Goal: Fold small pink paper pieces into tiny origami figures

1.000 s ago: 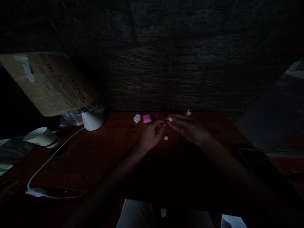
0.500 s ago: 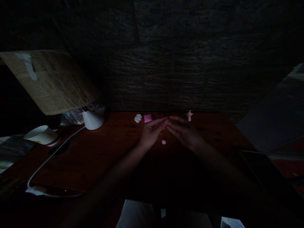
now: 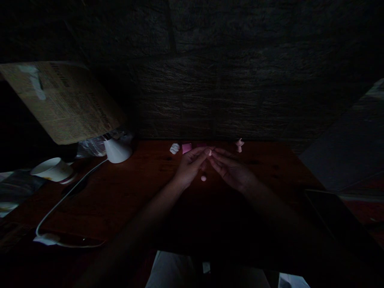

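Between the fingertips of both hands is a small pink piece of modelling clay [image 3: 210, 153]. My left hand [image 3: 189, 165] pinches it from the left, thumb and fingers closed. From the right, my right hand [image 3: 232, 168] presses its fingertips against the same piece. A little pink ball [image 3: 203, 178] lies on the table just below the hands. Behind them sit a white crumpled lump [image 3: 174, 149] and a pink block [image 3: 186, 148]. A small pink figure [image 3: 239, 145] stands at the back, right of my right hand.
A lamp with a white base [image 3: 117, 152] and a newsprint-patterned shade [image 3: 66, 104] stands at the left. Near it are a paper cup [image 3: 52, 170] and a white cable [image 3: 57, 204]. A dark flat device [image 3: 333, 212] lies at the right. A brick-patterned wall [image 3: 192, 80] rises behind the wooden table [image 3: 126, 196].
The fingertips have shifted slightly, and the pink piece between them now shows. The pink ball appears a little further left on the table.
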### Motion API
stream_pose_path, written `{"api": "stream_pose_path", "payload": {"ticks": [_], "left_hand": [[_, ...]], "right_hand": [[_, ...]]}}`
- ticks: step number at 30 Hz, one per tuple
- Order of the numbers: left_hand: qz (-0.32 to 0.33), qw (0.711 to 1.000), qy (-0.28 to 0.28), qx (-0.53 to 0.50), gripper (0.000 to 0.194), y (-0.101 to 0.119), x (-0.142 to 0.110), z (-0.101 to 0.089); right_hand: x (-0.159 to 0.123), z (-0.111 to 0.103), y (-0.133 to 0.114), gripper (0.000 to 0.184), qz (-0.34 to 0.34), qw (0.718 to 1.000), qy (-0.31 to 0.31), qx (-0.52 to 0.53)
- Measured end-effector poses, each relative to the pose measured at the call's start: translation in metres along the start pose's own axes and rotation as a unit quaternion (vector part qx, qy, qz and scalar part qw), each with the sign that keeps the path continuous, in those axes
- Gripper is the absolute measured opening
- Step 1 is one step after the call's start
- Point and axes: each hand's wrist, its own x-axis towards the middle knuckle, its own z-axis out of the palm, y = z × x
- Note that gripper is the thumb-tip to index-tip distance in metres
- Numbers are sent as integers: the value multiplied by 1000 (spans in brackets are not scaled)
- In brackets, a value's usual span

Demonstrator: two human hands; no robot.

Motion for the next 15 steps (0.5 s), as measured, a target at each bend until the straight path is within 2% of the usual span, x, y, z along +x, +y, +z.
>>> {"api": "stream_pose_path", "payload": {"ticks": [5,10,15], "left_hand": [[-5,998,-50,25,36,2,0,-2],[28,999,-26,0,24,-1,0,-1],[26,999,-15,-12,28,-1,1,0]], "right_hand": [[1,-1,1,18,34,999,-10,13],[1,-2,4,20,26,999,-20,7],[2,-3,2,22,17,999,4,30]]}}
